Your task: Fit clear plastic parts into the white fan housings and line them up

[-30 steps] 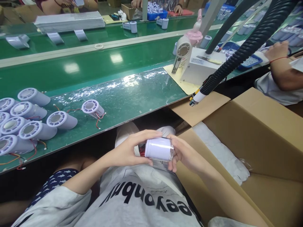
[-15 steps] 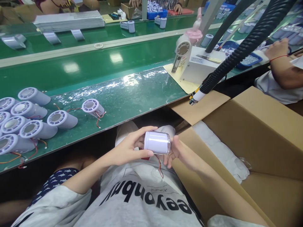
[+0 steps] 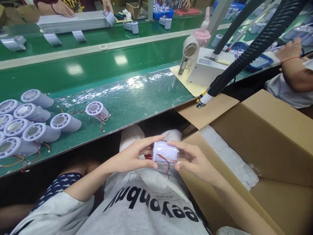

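Observation:
Over my lap I hold a lavender cylindrical housing [image 3: 166, 150], lying on its side, with thin red, black and yellowish wires coming out of its side. A clear, glossy layer shows around its body. My left hand [image 3: 137, 155] grips its left end between thumb and fingers. At the other end, the fingers and thumb of my right hand [image 3: 192, 156] close around it. On the bench to the left stands a similar lavender housing [image 3: 96, 110] with wires, and several more housings [image 3: 65, 122] are grouped further left.
An open cardboard box [image 3: 274, 143] with white wrapped material [image 3: 231, 156] inside stands to my right. A black flexible hose [image 3: 254, 45] hangs above it. A white machine [image 3: 207, 67] and a handheld fan [image 3: 189, 49] stand on the green bench [image 3: 137, 94]. Co-workers' hands appear across and at right.
The housing has turned so its wired side faces me, and my right hand has closed around its right end. Across the bench, a co-worker's hands have come onto the white stack.

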Motion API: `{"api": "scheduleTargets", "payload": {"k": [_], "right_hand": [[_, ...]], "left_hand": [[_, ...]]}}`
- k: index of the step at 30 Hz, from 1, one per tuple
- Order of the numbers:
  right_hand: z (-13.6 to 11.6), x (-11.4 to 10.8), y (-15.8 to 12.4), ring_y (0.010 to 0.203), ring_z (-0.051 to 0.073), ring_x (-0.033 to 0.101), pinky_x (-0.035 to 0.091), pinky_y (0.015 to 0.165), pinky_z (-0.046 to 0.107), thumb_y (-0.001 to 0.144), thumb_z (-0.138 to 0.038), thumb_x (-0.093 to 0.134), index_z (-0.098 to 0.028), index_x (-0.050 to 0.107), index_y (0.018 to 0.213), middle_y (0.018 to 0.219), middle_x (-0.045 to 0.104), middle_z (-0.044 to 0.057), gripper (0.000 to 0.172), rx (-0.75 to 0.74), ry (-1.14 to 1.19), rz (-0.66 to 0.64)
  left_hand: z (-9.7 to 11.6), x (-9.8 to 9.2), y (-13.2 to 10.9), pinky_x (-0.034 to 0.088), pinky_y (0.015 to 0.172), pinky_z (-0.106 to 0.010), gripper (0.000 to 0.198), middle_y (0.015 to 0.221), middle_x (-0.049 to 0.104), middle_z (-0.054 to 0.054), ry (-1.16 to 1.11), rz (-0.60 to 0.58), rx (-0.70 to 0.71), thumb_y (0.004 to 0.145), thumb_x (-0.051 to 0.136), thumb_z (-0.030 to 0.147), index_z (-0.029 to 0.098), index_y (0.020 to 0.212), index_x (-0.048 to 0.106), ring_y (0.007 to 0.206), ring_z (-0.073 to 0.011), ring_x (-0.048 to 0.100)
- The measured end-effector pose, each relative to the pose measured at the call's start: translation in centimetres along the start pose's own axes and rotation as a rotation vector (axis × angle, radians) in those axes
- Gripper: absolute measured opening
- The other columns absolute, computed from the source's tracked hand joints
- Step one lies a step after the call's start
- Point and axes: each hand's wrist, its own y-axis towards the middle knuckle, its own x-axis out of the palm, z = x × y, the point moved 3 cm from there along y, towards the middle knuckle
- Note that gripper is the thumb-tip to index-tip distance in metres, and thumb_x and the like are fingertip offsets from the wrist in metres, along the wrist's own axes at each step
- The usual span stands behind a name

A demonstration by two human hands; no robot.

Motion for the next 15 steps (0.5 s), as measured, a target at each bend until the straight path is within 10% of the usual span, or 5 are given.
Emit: {"api": "scheduleTargets", "payload": {"k": [15], "right_hand": [[0.6,0.6,-0.6,0.121,0.027,0.055,0.053,0.095,0.040,0.082,-0.041,0.071,-0.032,0.043,0.139,0.141,0.050,0.008,0.065,0.073,0.159,0.012]], "left_hand": [[-0.5,0.0,0.1,0.040,0.110,-0.042,0.078,0.146,0.045,-0.008,0.227,0.066,0.216,0.075,0.074,0.016,0.034,0.142,0.040,0.133,-0.0264,0.045]]}}
